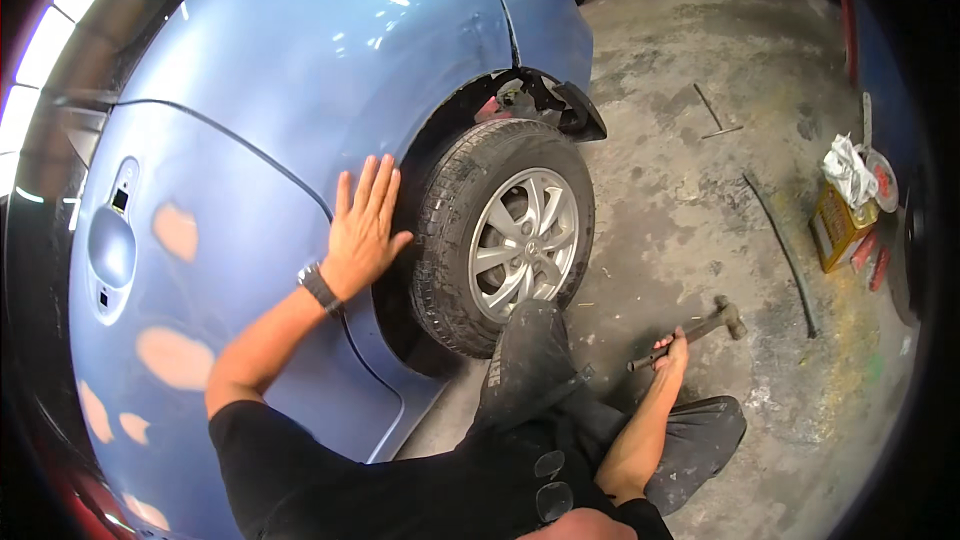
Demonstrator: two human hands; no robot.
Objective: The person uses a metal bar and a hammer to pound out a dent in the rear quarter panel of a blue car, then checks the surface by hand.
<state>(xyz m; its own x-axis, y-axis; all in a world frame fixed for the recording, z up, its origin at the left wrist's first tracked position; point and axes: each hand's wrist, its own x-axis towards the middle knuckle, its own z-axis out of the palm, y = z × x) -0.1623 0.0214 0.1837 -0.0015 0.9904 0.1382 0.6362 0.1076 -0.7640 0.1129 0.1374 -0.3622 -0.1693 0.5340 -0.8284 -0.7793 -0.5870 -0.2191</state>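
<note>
My left hand (pixel 362 235) lies flat on the blue car's fender (pixel 330 70), just beside the wheel arch, with its fingers stretched out and a dark watch (pixel 319 288) on the wrist. Right of it stands the wheel, a black tyre (pixel 440 240) on a silver spoked rim (pixel 525 245). Low on the right, my right hand (pixel 670 348) is closed around the handle of a hammer (pixel 732 318), held above the concrete floor with its head pointing away to the right. One knee is close to the wheel's lower edge.
A door (pixel 230 270) with orange-beige patches and a handle is at the left. On the floor (pixel 690 210) lie a T-shaped tool (pixel 716 120) and a long dark strip (pixel 785 245). A yellow can (pixel 838 228) topped by a crumpled white cloth (pixel 849 170) stands at the right.
</note>
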